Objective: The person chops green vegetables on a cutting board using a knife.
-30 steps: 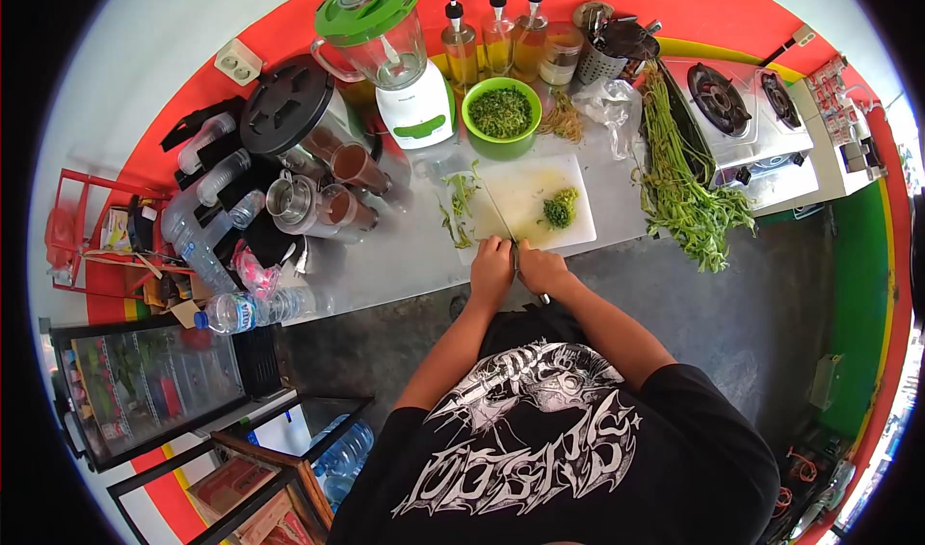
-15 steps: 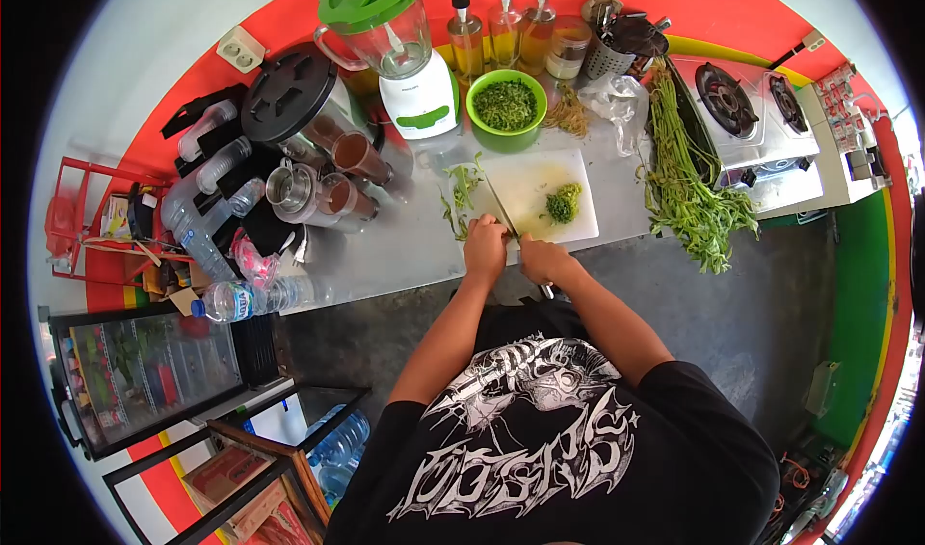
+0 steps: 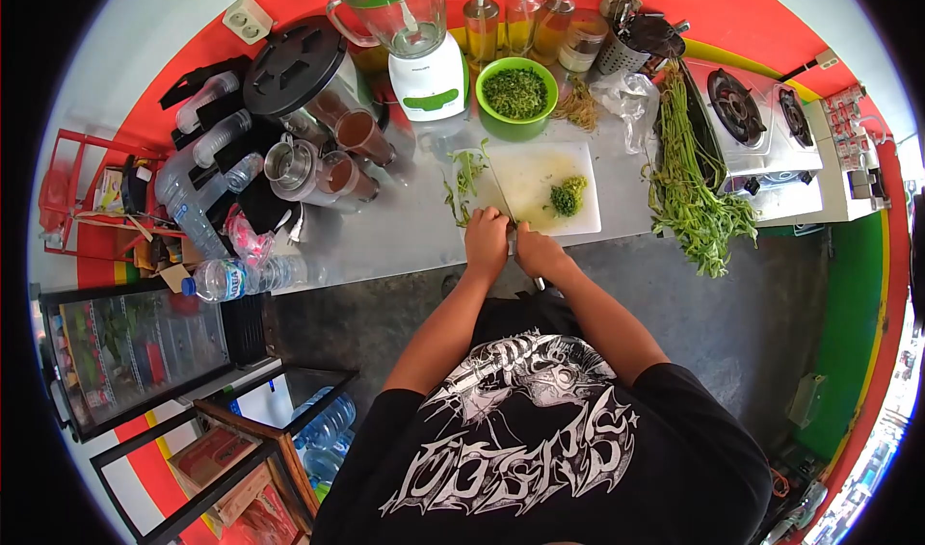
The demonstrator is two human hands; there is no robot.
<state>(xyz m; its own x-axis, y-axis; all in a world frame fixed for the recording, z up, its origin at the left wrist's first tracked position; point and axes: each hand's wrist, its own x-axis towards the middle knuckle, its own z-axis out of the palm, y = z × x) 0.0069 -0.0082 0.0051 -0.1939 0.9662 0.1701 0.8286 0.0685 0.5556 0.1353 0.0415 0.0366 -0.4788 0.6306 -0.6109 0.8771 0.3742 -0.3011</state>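
My right hand (image 3: 541,254) is closed round the handle of a knife (image 3: 500,190), whose blade slants away to the upper left over the white cutting board (image 3: 540,164). Close beside it, my left hand (image 3: 486,241) has its fingers curled down on a bunch of leafy greens (image 3: 466,181) at the board's left side. The leaves stick out beyond the fingers; the stems under the hand are hidden. A small heap of chopped greens (image 3: 568,196) lies on the right half of the board. Behind the board stands a green bowl (image 3: 518,129) full of chopped greens.
A blender (image 3: 429,87) and several pump bottles (image 3: 482,32) stand at the back. Long-stemmed greens (image 3: 699,198) hang over the counter's front edge, beside a gas stove (image 3: 771,140). Brown-filled pitchers (image 3: 361,138) and a water bottle (image 3: 224,281) are on the left.
The view has shifted slightly, so the counter things sit a little differently in the picture. Both hands stay at the board's front edge, and the knife remains beside the left fingers.
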